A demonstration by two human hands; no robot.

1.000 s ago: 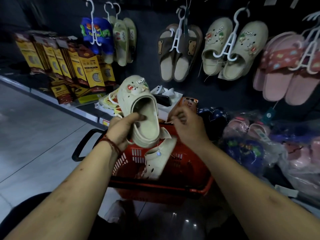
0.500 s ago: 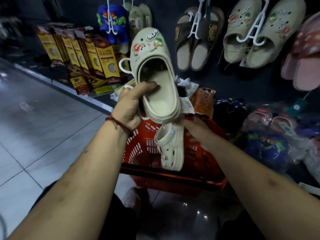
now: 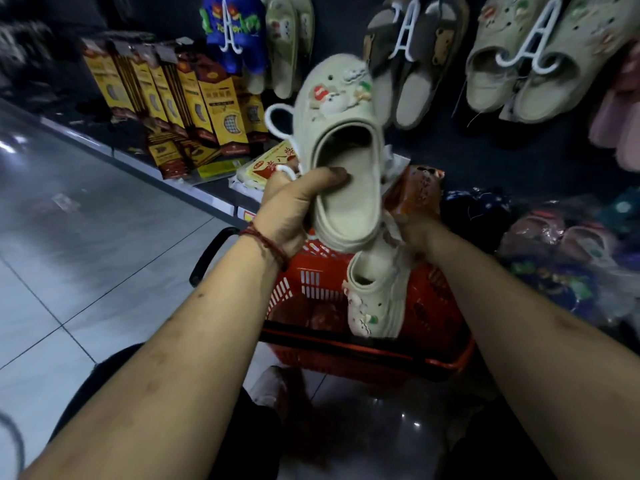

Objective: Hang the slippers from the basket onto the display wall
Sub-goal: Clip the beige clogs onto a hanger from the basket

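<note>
I count one cream foam clog with small charms (image 3: 349,216) in my left hand (image 3: 287,209) and a second, lower clog (image 3: 370,296) of the same kind hanging beside my right hand (image 3: 419,233), so two clogs. There is one red plastic basket (image 3: 433,306). White plastic hangers (image 3: 403,36) are four: three on the dark display wall (image 3: 485,161), one beside the clog I hold. On the wall hang four full pairs: one blue pair (image 3: 213,32), one pale green pair (image 3: 287,46), one brown pair (image 3: 412,95), one beige pair (image 3: 554,71). Yellow and brown cardboard boxes (image 3: 221,109) are at least five.
</note>
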